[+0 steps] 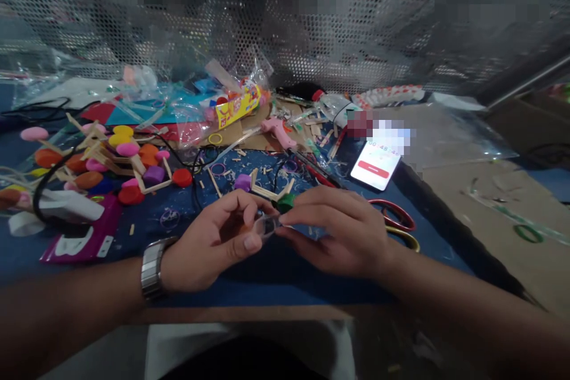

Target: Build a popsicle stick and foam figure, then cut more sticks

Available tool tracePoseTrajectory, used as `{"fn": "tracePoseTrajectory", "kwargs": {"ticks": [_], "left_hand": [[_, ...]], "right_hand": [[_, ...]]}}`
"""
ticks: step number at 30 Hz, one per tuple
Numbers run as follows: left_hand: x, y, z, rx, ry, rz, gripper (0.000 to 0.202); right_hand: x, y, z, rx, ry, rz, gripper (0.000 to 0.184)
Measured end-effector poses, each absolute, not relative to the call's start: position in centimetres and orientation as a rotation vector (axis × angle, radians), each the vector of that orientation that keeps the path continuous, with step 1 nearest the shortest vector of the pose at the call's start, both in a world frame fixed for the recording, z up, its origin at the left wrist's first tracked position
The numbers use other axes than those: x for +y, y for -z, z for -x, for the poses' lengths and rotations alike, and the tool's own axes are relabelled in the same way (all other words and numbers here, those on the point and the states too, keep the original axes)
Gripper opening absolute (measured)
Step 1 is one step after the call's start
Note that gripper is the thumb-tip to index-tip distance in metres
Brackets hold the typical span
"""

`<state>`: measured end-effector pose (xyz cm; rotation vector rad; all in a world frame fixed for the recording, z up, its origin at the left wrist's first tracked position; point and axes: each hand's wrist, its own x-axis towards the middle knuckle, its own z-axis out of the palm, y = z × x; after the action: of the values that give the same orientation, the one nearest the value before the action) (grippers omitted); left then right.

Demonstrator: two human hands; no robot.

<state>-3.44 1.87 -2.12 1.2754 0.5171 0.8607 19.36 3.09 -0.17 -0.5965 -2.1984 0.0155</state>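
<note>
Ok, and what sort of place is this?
Probably a craft workbench, perhaps in a workshop: a pink glue gun lies among wood scraps, and stick pieces with coloured discs are heaped on the left of the blue worktop.

- clear piece (266, 226): small, see-through, plastic-looking, with a rounded, ring-like outline; partly hidden by fingers, its full form hard to tell;
- place: between the left hand (209, 243) and the right hand (341, 228); right edge at the right fingertips, left side by the left thumb
</note>
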Motion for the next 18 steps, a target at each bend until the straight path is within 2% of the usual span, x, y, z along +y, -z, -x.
{"fn": "tracePoseTrajectory", "kwargs": {"ticks": [5,9,12,14,18], "left_hand": [[1.9,1.8,3.5,0.577,-0.862,-1.271,0.04],[2.0,1.7,3.5,0.603,-0.853,-1.264,0.042],[1.9,1.9,3.5,0.612,-0.848,-1.267,0.044],[1.9,1.9,3.5,0.615,-0.853,-1.28,0.045],[1.9,1.9,3.3,0.634,-0.864,-1.291,0.046]], "right_hand": [[2.4,-4.5,-21.9,-2.076,-0.178,0.806,0.009],[0.9,-7.1,-25.7,-1.901,-0.173,1.226,0.012],[-0.3,-6.7,-29.4,-2.039,-0.09,1.405,0.016],[-1.2,-5.6,-31.9,-2.303,-0.107,1.343,0.02],[-4.0,-2.0,-36.1,-2.429,-0.308,1.423,0.01]]}}
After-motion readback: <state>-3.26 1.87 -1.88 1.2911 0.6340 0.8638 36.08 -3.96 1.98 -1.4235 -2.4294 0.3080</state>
